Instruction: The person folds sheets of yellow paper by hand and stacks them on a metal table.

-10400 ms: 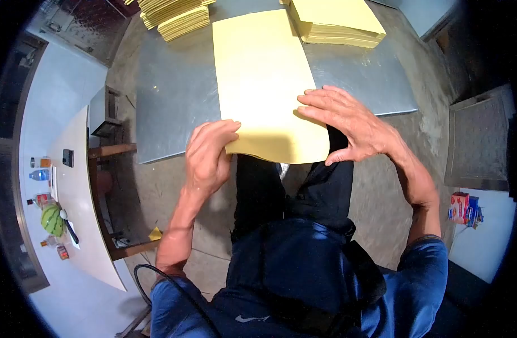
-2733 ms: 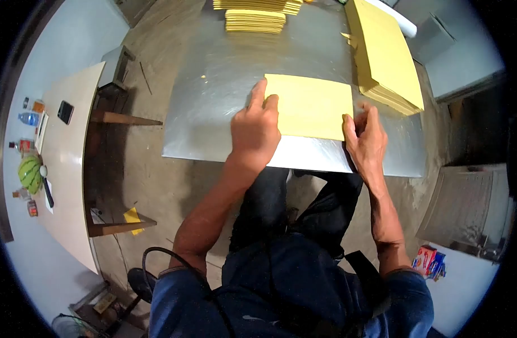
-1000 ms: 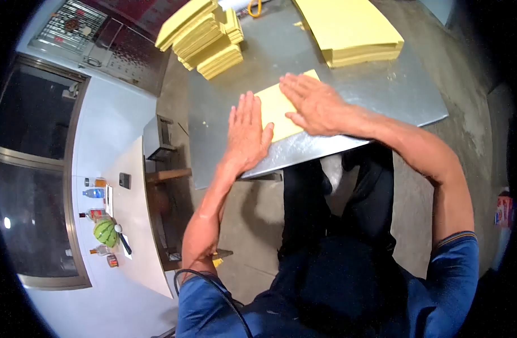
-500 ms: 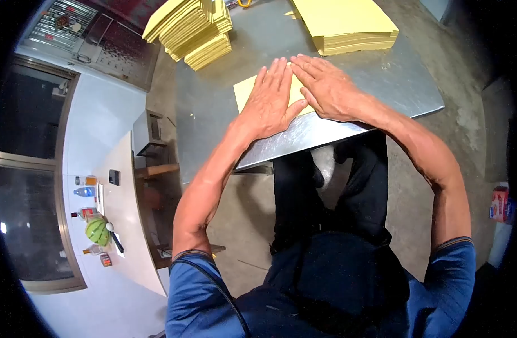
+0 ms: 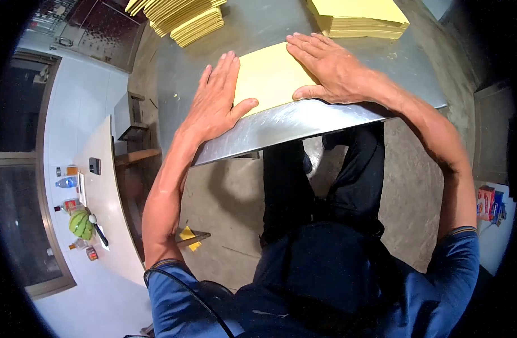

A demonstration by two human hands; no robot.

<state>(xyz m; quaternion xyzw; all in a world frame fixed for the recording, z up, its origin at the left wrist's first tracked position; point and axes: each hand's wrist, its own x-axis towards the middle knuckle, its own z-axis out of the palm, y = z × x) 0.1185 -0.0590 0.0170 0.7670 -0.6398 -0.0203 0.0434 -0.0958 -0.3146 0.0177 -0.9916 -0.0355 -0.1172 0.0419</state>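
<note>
A yellow sheet of paper (image 5: 269, 76), seemingly folded, lies flat along the near edge of the metal table (image 5: 281, 125). My left hand (image 5: 216, 100) rests on the sheet's left end, fingers stretched out and thumb over the paper. At its right end, my right hand (image 5: 331, 70) lies flat, with the fingers pointing away from me and the thumb near the front edge. Both palms face down, and neither hand grips anything. Whether the paper is one layer or more I cannot tell.
At the table's far left stand bundles of folded yellow paper (image 5: 185, 21). A thick stack of yellow sheets (image 5: 362, 25) sits far right. On a side table to the left are a watermelon (image 5: 81, 224), a phone-like dark object (image 5: 95, 165) and a water bottle (image 5: 67, 182).
My hands have slid apart from the middle of the sheet to its two ends, uncovering its centre. The camera view has also shifted a little.
</note>
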